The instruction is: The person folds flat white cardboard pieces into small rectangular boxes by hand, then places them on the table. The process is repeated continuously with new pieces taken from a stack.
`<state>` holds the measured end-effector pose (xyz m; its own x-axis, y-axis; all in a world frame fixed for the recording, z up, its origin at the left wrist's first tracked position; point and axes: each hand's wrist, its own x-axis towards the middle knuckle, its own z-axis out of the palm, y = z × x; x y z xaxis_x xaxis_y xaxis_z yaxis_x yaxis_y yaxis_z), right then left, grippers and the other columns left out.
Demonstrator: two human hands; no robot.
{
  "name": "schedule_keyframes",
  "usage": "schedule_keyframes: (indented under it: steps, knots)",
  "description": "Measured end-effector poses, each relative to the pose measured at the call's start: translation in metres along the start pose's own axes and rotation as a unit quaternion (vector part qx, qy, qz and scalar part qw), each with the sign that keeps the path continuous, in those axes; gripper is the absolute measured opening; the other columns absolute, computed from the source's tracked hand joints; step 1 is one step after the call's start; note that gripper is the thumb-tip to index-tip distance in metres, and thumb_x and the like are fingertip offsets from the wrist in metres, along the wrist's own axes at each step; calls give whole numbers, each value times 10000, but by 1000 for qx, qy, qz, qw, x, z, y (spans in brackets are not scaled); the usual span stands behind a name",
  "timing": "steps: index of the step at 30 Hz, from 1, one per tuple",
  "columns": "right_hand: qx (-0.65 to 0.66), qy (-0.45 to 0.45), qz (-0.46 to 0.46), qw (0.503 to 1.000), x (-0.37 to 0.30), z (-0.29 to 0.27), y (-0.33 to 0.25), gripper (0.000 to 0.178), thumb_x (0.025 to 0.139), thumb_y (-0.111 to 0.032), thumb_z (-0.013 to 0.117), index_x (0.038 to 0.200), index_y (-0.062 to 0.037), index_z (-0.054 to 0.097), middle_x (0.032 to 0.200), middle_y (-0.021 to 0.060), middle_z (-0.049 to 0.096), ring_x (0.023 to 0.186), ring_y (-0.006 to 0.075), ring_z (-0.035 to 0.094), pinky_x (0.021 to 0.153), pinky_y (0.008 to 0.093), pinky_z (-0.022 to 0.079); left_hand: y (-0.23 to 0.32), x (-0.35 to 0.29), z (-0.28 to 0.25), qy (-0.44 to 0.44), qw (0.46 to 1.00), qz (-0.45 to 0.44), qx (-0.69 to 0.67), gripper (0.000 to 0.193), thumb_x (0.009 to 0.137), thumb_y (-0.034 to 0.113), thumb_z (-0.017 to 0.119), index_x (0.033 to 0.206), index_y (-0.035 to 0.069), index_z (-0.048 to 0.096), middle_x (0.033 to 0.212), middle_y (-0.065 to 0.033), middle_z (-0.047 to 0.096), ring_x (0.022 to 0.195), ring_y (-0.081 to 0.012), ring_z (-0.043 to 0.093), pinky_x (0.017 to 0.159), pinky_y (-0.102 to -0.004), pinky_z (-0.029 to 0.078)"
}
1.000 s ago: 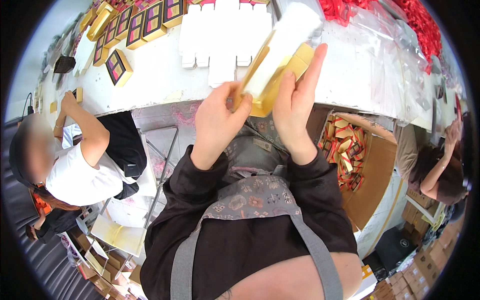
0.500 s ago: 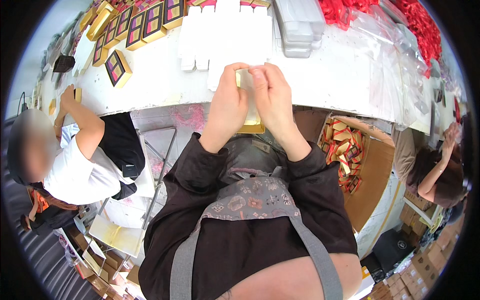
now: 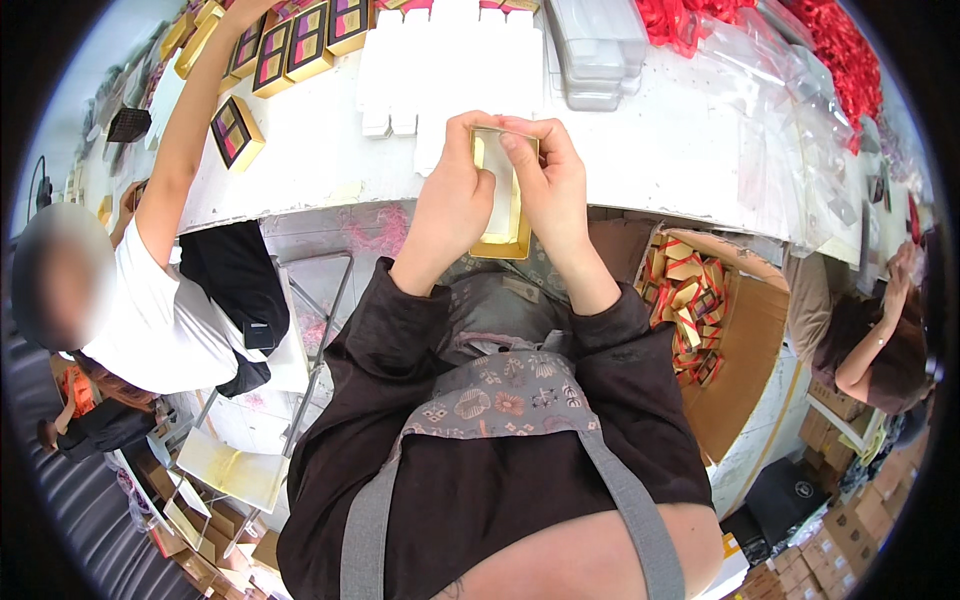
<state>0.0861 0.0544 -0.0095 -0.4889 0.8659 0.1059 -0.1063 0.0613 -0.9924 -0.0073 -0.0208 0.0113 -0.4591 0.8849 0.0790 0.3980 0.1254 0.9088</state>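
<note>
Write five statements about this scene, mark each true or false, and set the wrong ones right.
1. The left hand holds a gold box. True.
2. The right hand hangs free of the gold box. False: the right hand holds the gold box too.
3. Clear trays lie on the white table, left of the red ribbons. True.
4. The cardboard carton stands at the person's left. False: the cardboard carton stands at the right and holds small boxes.
5. A co-worker at the left wears a white shirt. True.
</note>
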Motion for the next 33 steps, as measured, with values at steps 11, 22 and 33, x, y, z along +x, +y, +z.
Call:
schedule_keyframes:
  steps: [11, 22, 33]
  knots:
    - [203, -155, 164, 953, 7, -18, -28, 250, 933, -127, 493, 1133, -12, 589, 1430, 193, 390, 1282, 257, 392, 1056, 329, 300, 6, -4, 6, 12, 998, -68, -3, 373, 809, -94, 404, 1162, 23, 398, 1229, -167, 506, 1114, -246, 529, 954, -338, 413]
    - [-198, -179, -45, 963, 6, -29, -22, 251, 903, -33, 498, 1149, -19, 542, 1125, 176, 628, 1032, 251, 631, 889, 321, 486, 2, 5, -17, -98, 995, -11, -15, 428, 843, 2, 555, 1266, 18, 489, 1087, -142, 608, 984, -239, 611, 840, -315, 483]
    - [-485, -100, -226, 839, 10, -22, -24, 95, 785, -97, 586, 844, -46, 532, 710, 98, 617, 665, 257, 640, 559, 355, 507, 16, 16, -20, -3, 953, 120, 278, 204, 758, 39, 600, 952, 88, 640, 795, -101, 657, 689, -275, 635, 600, -339, 494]
